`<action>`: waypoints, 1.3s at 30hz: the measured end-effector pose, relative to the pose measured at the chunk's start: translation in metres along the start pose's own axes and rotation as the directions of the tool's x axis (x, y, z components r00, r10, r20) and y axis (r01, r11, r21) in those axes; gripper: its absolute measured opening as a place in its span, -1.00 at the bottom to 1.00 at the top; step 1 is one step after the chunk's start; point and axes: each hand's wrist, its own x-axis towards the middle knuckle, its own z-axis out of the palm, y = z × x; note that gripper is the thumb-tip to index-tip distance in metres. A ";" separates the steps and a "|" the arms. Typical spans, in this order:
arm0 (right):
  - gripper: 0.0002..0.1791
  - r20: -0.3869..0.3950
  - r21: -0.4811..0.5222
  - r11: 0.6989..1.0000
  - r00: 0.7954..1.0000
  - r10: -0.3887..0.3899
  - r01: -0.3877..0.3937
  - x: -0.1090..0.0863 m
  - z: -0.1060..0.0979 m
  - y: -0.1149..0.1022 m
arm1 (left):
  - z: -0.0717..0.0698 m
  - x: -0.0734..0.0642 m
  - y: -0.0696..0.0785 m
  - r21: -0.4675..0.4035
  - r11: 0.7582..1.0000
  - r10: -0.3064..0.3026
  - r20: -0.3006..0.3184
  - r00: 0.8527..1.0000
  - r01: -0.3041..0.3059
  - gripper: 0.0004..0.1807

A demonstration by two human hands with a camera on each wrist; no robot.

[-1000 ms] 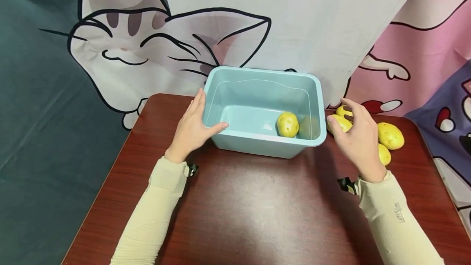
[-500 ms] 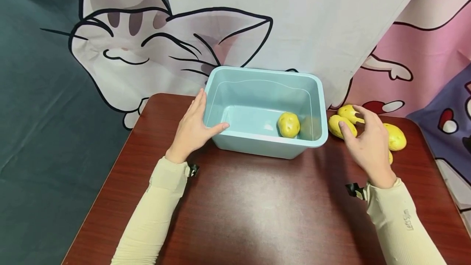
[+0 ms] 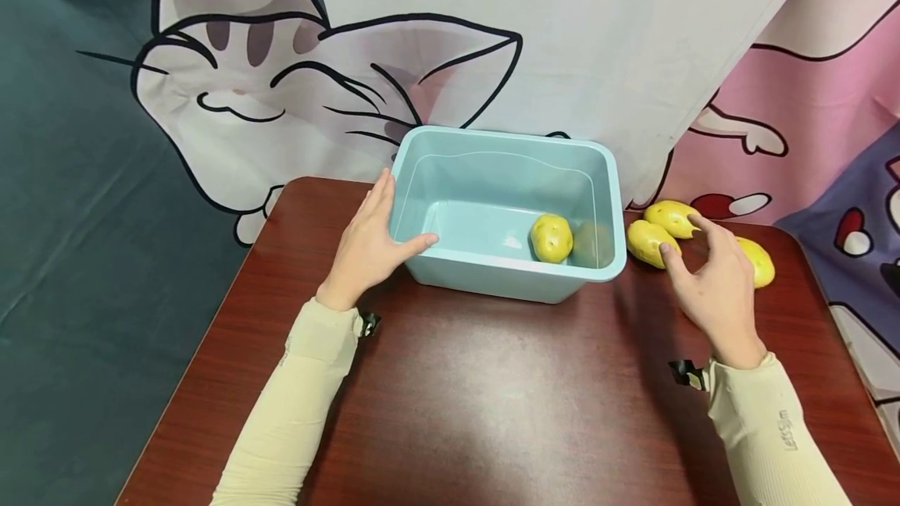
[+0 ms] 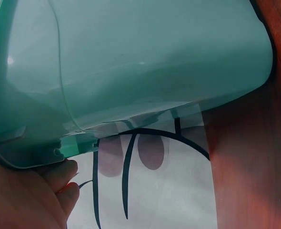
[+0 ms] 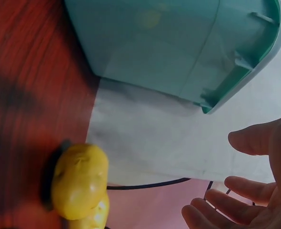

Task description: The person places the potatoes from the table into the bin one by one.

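Observation:
A light blue plastic bin (image 3: 492, 279) stands at the table's back edge, with one yellow potato (image 3: 551, 238) lying in its right part. My left hand (image 3: 362, 252) rests against the bin's left end, fingers straight along the outside and thumb at the front rim. To the right of the bin, my right hand (image 3: 717, 287) hovers with fingers apart and holds nothing. Near its thumb and fingertips lie two potatoes, the nearer potato (image 3: 650, 244) and the farther potato (image 3: 671, 219). Another potato (image 3: 759, 262) is partly hidden behind that hand. The right wrist view shows a potato (image 5: 81, 181) apart from the fingers.
The dark red-brown wooden table (image 3: 492, 389) extends toward me in front of the bin. Directly behind it hangs a cloth (image 3: 591, 45) printed with cartoon cats, close to the bin's back wall.
My right hand has moved to the right and a little toward me, away from the bin. Two potatoes beside the bin show more fully, while a nearer one has become hidden. My left hand stays put.

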 end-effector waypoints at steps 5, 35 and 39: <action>-0.40 -0.004 -0.028 0.999 1.000 0.017 -0.017 -0.003 0.000 0.006 | 0.001 0.000 -0.001 0.005 1.000 -0.001 0.000 1.000 0.001 0.29; -0.33 0.078 -0.091 0.975 0.975 0.208 -0.201 -0.031 -0.005 0.051 | 0.001 0.000 -0.002 0.006 1.000 0.011 -0.010 1.000 -0.011 0.28; -0.30 0.097 -0.104 0.969 0.967 0.236 -0.225 -0.032 -0.006 0.058 | 0.002 0.000 -0.002 0.006 1.000 0.011 -0.012 1.000 -0.011 0.28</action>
